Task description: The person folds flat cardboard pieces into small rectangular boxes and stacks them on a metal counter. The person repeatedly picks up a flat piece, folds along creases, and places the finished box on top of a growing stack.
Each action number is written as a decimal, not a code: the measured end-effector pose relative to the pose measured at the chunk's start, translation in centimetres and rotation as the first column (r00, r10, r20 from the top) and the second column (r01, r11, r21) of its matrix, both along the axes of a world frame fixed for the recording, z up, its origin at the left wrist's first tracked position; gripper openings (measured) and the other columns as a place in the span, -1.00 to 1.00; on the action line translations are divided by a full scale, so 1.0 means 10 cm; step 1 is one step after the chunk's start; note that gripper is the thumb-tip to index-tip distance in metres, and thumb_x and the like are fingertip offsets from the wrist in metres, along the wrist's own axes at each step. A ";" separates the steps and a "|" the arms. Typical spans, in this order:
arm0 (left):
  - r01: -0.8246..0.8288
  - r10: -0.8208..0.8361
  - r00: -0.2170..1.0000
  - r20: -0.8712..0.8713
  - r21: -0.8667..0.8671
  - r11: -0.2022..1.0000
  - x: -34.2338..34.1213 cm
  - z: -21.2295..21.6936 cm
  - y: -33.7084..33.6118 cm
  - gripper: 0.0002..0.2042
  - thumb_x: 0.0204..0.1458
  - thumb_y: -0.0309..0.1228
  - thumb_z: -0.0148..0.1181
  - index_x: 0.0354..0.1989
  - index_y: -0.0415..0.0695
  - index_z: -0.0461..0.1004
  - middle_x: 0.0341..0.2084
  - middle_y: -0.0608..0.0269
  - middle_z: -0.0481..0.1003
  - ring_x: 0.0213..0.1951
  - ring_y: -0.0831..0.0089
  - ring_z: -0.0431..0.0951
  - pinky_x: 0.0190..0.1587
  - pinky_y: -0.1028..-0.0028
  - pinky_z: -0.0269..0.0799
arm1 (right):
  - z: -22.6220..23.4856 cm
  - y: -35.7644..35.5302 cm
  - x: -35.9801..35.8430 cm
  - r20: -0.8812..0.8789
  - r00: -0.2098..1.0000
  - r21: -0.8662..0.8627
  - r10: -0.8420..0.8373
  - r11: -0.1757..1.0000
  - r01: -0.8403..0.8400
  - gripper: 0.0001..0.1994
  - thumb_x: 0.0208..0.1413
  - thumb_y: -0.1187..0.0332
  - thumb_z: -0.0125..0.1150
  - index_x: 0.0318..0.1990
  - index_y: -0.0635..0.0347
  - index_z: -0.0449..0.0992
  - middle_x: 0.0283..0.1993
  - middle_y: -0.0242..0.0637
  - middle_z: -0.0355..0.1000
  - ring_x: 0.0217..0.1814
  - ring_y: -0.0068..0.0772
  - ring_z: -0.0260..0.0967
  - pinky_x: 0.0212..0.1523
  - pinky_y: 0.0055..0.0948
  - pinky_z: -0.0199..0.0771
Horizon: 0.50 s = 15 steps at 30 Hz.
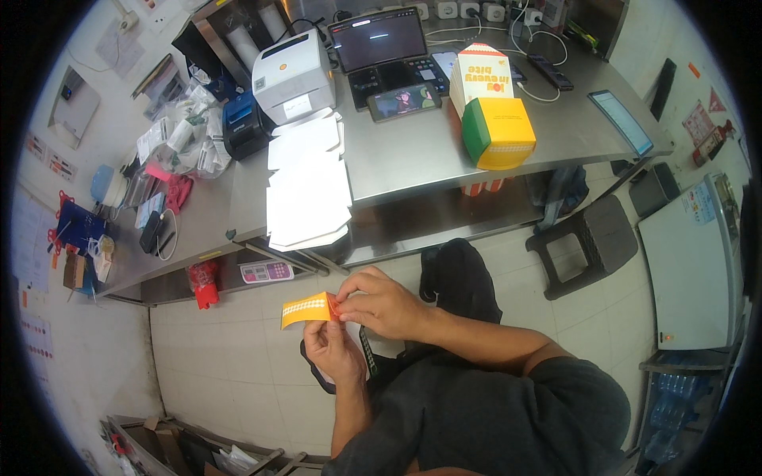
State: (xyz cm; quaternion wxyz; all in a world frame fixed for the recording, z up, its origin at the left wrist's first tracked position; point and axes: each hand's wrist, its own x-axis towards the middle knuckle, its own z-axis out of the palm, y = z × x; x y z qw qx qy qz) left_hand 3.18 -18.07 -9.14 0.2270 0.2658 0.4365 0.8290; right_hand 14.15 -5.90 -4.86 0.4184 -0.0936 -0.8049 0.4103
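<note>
Both hands (379, 306) pinch a yellow carton (304, 309) near its red end, before the steel table (405, 163)

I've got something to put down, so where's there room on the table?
There's a bare patch of table between the white cardboard and the yellow box, in front of the middle phone. Another lies between that box and the slanted device at the right. It's crowded around the white printer, laptop and plastic bags.
</note>
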 end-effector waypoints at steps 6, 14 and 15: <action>0.100 -0.099 0.992 0.083 -0.004 0.995 -0.07 0.05 -0.04 -0.78 0.32 -0.55 0.26 0.08 -0.30 0.48 0.10 0.00 0.59 0.10 0.26 0.64 0.25 0.27 0.54 | 0.01 -0.03 0.02 -0.026 0.997 -0.118 0.066 0.991 -0.068 -0.88 0.22 0.41 0.39 -0.14 0.21 0.67 0.01 -0.32 0.57 0.08 -0.20 0.45 0.11 -0.24 0.48; 0.085 -0.085 0.989 0.118 0.009 0.996 -0.02 0.10 -0.06 -0.70 0.31 -0.50 0.29 0.15 -0.34 0.46 0.08 0.00 0.59 0.09 0.27 0.63 0.20 0.31 0.57 | 0.04 -0.09 0.01 -0.054 0.993 -0.236 0.107 0.965 -0.117 -0.91 0.23 0.47 0.34 -0.15 0.24 0.62 0.06 -0.23 0.55 0.10 -0.17 0.48 0.15 -0.24 0.49; 0.089 -0.090 0.989 0.114 0.012 0.996 -0.02 0.11 -0.06 -0.70 0.32 -0.50 0.29 0.15 -0.33 0.46 0.07 0.00 0.59 0.09 0.27 0.64 0.20 0.30 0.57 | 0.05 -0.10 0.01 -0.051 0.991 -0.265 0.122 0.955 -0.131 -0.91 0.22 0.47 0.35 -0.15 0.25 0.62 0.09 -0.22 0.54 0.13 -0.16 0.48 0.16 -0.23 0.49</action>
